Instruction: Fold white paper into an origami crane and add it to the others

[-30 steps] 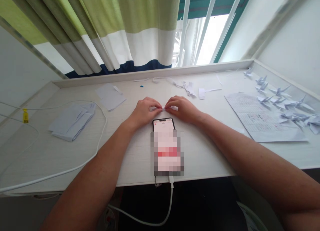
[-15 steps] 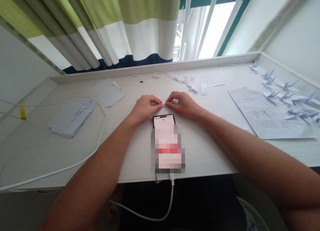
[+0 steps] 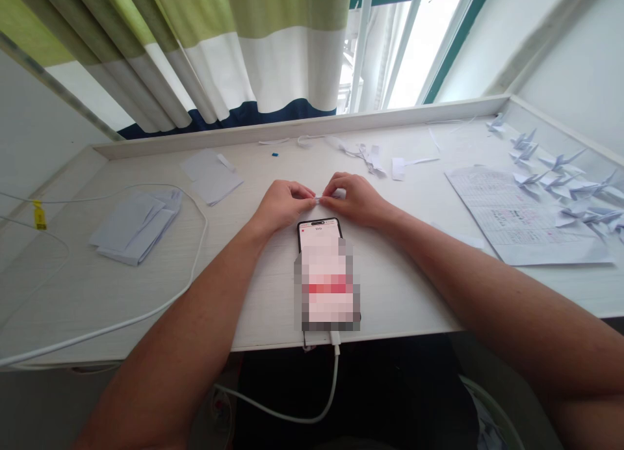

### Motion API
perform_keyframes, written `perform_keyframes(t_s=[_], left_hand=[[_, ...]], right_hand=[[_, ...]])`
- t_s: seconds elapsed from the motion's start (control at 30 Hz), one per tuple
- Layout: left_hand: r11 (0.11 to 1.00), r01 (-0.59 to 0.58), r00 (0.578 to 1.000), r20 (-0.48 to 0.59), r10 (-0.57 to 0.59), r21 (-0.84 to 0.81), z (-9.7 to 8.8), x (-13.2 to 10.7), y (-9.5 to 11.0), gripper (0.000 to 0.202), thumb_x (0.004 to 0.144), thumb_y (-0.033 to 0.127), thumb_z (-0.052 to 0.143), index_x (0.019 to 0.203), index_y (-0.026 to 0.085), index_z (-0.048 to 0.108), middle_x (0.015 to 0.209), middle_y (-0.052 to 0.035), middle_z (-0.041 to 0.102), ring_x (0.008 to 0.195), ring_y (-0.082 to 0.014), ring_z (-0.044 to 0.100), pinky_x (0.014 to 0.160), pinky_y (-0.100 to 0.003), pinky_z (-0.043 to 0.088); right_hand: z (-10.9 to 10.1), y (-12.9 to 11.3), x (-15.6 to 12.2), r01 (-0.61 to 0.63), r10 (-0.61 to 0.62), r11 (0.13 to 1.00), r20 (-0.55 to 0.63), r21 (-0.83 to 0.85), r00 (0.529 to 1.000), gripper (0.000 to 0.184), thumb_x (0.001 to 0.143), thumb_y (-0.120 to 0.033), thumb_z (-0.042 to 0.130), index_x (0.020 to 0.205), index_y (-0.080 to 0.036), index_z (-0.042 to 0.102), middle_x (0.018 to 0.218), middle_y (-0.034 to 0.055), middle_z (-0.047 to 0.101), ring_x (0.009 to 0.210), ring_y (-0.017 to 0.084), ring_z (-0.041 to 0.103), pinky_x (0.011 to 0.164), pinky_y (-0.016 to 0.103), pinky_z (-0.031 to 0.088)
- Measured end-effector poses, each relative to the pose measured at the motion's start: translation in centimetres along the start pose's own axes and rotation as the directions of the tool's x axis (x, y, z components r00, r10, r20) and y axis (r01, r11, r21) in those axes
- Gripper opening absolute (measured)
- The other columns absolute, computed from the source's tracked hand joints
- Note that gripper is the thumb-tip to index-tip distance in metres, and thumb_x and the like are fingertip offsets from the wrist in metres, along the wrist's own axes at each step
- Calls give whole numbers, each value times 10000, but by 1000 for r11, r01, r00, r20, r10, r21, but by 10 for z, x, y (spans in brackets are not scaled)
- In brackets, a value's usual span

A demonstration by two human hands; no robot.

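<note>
Just beyond the phone (image 3: 322,268), my left hand (image 3: 283,204) and my right hand (image 3: 357,198) meet over the desk. Between their fingertips they pinch a small piece of white paper (image 3: 318,199), mostly covered by the fingers. My left thumb and forefinger close on its left side, and those of my right hand on its right side. A bit of white shows behind the right fingers. How the paper is folded I cannot make out.
Folded paper cranes (image 3: 556,177) stand along the right side, some by a written sheet (image 3: 517,222). Paper stacks (image 3: 136,229) lie at left, with a white cable (image 3: 199,255) looping past. Paper scraps (image 3: 370,158) lie toward the back. A charging cable (image 3: 336,378) hangs over the front edge.
The camera view has shifted slightly. Both hands keep pinching the paper in nearly the same place, with only small finger movement.
</note>
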State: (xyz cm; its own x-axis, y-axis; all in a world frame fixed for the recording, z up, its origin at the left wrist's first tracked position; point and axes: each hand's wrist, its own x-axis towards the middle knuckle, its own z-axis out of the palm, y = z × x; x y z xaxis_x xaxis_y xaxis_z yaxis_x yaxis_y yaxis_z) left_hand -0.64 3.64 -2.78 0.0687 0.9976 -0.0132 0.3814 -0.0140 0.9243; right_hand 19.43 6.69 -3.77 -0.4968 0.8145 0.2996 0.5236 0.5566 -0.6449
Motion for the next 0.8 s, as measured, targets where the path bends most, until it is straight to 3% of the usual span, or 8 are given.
perform_keyframes(t_s=[0.3, 0.8], left_hand=[[996, -8, 1000, -24, 10, 85, 1, 2, -5, 122, 763, 268, 829, 824, 164, 811, 895, -87, 814, 849, -234, 727, 800, -343, 530], [975, -3, 995, -94, 24, 220, 8, 1, -5, 41, 797, 231, 786, 771, 203, 773, 1000, -65, 825, 924, -236, 733, 881, -358, 543]], right_hand=[[2, 0, 2, -17, 17, 999, 16, -37, 1000, 105, 900, -230, 718, 806, -188, 735, 952, 69, 719, 922, 239, 656, 886, 377, 483], [6, -5, 4, -94, 93, 995, -22, -22, 995, 72, 836, -191, 723, 764, -181, 728, 927, 82, 742, 884, 234, 664, 822, 372, 494]])
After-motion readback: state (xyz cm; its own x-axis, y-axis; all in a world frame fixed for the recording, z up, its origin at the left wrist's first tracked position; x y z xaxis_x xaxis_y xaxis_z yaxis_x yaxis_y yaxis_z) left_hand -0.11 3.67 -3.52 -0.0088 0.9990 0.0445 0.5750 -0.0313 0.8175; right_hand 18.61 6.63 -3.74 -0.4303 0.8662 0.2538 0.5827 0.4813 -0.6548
